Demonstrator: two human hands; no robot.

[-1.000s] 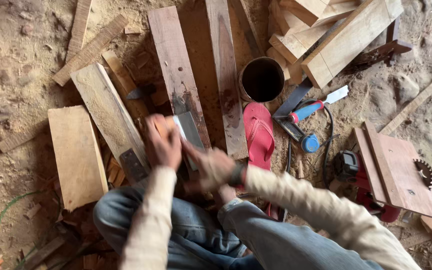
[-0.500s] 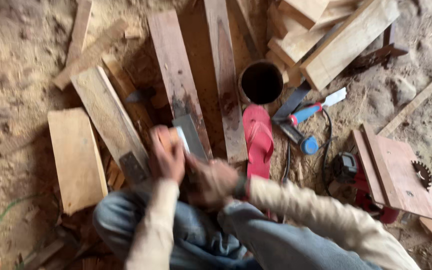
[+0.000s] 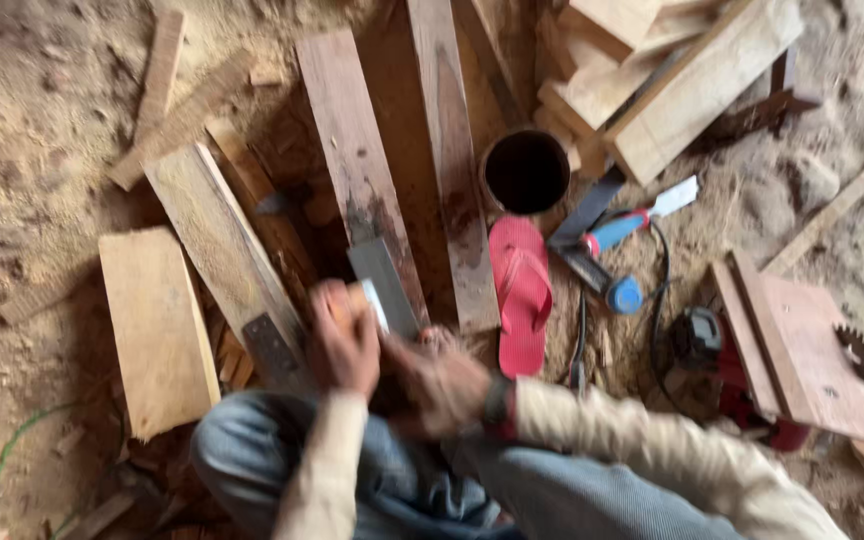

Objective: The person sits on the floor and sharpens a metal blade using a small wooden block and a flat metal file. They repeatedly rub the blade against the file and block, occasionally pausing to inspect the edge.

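Observation:
My left hand (image 3: 342, 345) is closed around a small pale block with a thin metal blade edge (image 3: 372, 303), held over a grey sharpening stone (image 3: 382, 285) that lies on a reddish plank (image 3: 352, 165). My right hand (image 3: 437, 380) sits just to the right of it, fingers curled close to the same piece; the blur hides its exact grip. Both forearms wear cream sleeves above my blue-trousered knees.
A pale board (image 3: 157, 330) and a long plank (image 3: 222, 250) lie to the left. A dark round pot (image 3: 525, 172), a red sandal (image 3: 520, 295), a blue-handled tool (image 3: 617, 228), a cable and a circular-saw bench (image 3: 812, 350) are to the right. Stacked timber (image 3: 672, 70) is beyond.
Both hands have shifted slightly toward me and to the right along the stone; the view has blurred and tilted a little.

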